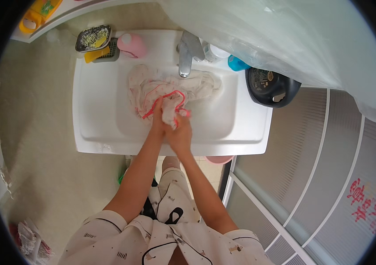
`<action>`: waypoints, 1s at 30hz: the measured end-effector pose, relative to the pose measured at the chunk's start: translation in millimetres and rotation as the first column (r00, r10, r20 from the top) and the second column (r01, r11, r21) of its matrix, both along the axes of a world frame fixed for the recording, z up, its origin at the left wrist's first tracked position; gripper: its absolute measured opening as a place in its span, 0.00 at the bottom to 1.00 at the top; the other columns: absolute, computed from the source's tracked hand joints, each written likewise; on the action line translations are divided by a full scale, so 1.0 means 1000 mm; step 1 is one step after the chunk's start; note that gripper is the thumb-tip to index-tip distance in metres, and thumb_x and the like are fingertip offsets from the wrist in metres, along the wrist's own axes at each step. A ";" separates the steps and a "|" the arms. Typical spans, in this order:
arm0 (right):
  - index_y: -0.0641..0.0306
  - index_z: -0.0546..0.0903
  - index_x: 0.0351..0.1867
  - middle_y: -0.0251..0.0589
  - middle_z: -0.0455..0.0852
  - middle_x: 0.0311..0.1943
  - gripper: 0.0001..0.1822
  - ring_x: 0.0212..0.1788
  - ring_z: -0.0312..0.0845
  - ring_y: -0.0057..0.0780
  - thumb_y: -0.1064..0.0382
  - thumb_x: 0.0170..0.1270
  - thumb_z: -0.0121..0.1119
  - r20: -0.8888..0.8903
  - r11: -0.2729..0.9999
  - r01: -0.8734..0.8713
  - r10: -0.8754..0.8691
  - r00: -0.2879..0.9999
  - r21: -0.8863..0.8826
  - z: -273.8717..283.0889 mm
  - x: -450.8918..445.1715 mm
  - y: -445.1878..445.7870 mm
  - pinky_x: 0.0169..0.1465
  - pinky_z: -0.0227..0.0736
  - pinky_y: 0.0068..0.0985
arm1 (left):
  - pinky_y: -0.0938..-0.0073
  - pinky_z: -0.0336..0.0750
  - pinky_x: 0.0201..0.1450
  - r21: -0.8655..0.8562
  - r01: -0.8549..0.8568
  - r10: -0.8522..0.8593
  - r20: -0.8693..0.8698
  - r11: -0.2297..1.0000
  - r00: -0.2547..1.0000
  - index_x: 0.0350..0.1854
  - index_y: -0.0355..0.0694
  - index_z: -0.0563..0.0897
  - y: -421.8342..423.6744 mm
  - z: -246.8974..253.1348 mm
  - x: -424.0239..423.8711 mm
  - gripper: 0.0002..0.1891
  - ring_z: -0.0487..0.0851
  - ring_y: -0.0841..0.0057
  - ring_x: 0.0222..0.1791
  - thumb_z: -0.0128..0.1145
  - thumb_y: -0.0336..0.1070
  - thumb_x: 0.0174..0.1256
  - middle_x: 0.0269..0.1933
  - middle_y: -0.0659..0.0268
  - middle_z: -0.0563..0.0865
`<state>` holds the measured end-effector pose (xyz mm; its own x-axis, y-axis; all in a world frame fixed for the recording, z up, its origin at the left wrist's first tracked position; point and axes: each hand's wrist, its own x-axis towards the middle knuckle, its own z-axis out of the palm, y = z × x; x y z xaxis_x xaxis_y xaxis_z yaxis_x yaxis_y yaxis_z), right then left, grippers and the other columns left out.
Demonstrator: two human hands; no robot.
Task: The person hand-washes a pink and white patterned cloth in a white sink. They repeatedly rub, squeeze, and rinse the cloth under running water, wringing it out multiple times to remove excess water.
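Observation:
A wet, pale garment [161,87] with small pink marks and red-pink trim lies bunched in the white washbasin [90,109]. Both of my hands grip a gathered part of it over the front of the bowl. My left hand [157,117] holds the cloth from the left, its thumb along the red trim. Close against it, my right hand [179,134] clutches a twisted end and is slightly blurred. Behind them the garment spreads under the chrome faucet [185,56], and its right part lies flat on the bowl's floor.
At the basin's back left are a soap dish [93,38] and a pink bottle [132,45]. A white jar [216,53], a blue container [237,63] and a black bottle [270,86] line the back right. Plastic sheeting [290,39] hangs above them. A ribbed sliding door [294,142] stands right.

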<state>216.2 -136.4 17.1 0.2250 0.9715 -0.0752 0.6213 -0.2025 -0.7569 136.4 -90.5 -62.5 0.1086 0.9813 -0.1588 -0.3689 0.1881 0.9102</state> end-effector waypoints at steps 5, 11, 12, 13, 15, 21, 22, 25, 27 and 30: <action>0.66 0.85 0.39 0.56 0.86 0.32 0.17 0.36 0.84 0.56 0.54 0.56 0.66 0.163 0.989 0.103 -0.084 0.983 -0.110 0.005 -0.001 0.015 0.41 0.77 0.44 | 0.68 0.80 0.45 -0.554 0.121 0.165 0.439 0.824 0.883 0.46 0.39 0.79 0.017 -0.002 0.019 0.11 0.83 0.71 0.42 0.50 0.39 0.71 0.44 0.63 0.83; 0.66 0.84 0.37 0.58 0.86 0.35 0.19 0.38 0.83 0.57 0.50 0.58 0.66 0.191 0.938 0.126 -0.066 0.979 -0.323 -0.033 0.051 0.062 0.43 0.77 0.45 | 0.70 0.79 0.49 -0.688 -0.034 0.356 0.332 0.725 0.874 0.48 0.40 0.80 0.027 0.013 0.013 0.11 0.84 0.72 0.46 0.54 0.36 0.66 0.45 0.64 0.85; 0.64 0.83 0.41 0.57 0.85 0.40 0.20 0.43 0.82 0.55 0.49 0.58 0.65 0.225 0.950 0.109 -0.043 0.973 -0.293 -0.040 0.065 0.061 0.46 0.76 0.45 | 0.66 0.79 0.51 -0.658 -0.016 0.277 0.293 0.753 0.915 0.48 0.40 0.80 0.024 0.004 0.002 0.12 0.83 0.71 0.47 0.55 0.36 0.65 0.46 0.64 0.85; 0.63 0.82 0.46 0.56 0.84 0.45 0.22 0.49 0.80 0.54 0.47 0.58 0.65 0.259 0.962 0.087 -0.017 0.966 -0.260 -0.053 0.081 0.060 0.50 0.75 0.45 | 0.63 0.78 0.53 -0.626 0.001 0.199 0.250 0.780 0.948 0.48 0.41 0.80 0.021 -0.007 -0.014 0.12 0.83 0.70 0.47 0.55 0.37 0.65 0.46 0.64 0.85; 0.60 0.78 0.55 0.53 0.78 0.56 0.29 0.59 0.73 0.52 0.44 0.58 0.65 0.362 0.955 0.157 -0.058 0.930 -0.251 -0.072 0.089 0.056 0.57 0.69 0.48 | 0.56 0.76 0.56 -0.664 0.037 0.169 0.244 0.747 0.955 0.48 0.42 0.80 0.018 -0.009 -0.023 0.13 0.82 0.68 0.48 0.57 0.38 0.63 0.47 0.64 0.84; 0.48 0.63 0.73 0.46 0.65 0.69 0.45 0.71 0.58 0.54 0.36 0.56 0.64 0.506 0.869 -0.123 0.388 0.770 -0.479 -0.105 0.085 0.038 0.66 0.54 0.60 | 0.31 0.63 0.62 -0.769 0.092 0.304 0.357 0.633 0.883 0.54 0.46 0.78 0.002 0.028 -0.024 0.19 0.77 0.64 0.56 0.61 0.42 0.61 0.50 0.65 0.81; 0.45 0.64 0.72 0.47 0.66 0.68 0.39 0.70 0.59 0.54 0.46 0.60 0.63 0.497 0.861 0.002 0.292 0.817 -0.509 -0.080 0.080 0.051 0.63 0.60 0.57 | 0.30 0.62 0.62 -0.817 0.028 0.328 0.262 0.576 0.907 0.55 0.46 0.77 -0.002 0.026 -0.029 0.20 0.77 0.62 0.57 0.61 0.43 0.62 0.51 0.65 0.81; 0.47 0.65 0.71 0.52 0.63 0.69 0.33 0.64 0.67 0.55 0.55 0.62 0.55 0.372 0.802 0.342 -0.162 0.914 -0.490 -0.087 0.060 0.058 0.62 0.64 0.53 | 0.37 0.64 0.65 -0.884 0.025 0.341 0.206 0.467 0.917 0.58 0.46 0.76 -0.003 0.043 -0.018 0.21 0.78 0.62 0.59 0.59 0.46 0.65 0.56 0.64 0.81; 0.53 0.69 0.68 0.53 0.71 0.65 0.30 0.61 0.73 0.52 0.63 0.61 0.56 0.052 0.850 0.229 -0.233 0.971 -0.474 -0.088 0.047 0.056 0.61 0.69 0.44 | 0.45 0.69 0.64 -0.833 0.098 0.354 0.334 0.544 0.874 0.58 0.46 0.76 0.002 0.050 -0.010 0.21 0.79 0.64 0.58 0.59 0.47 0.67 0.55 0.65 0.81; 0.60 0.74 0.62 0.54 0.79 0.57 0.25 0.58 0.77 0.49 0.67 0.60 0.58 -0.262 0.992 -0.002 -0.032 0.964 -0.128 -0.058 0.020 0.017 0.60 0.72 0.37 | 0.56 0.78 0.56 -0.660 0.126 0.321 0.512 0.741 0.797 0.56 0.48 0.77 0.017 0.039 -0.012 0.18 0.82 0.68 0.52 0.59 0.48 0.68 0.50 0.66 0.83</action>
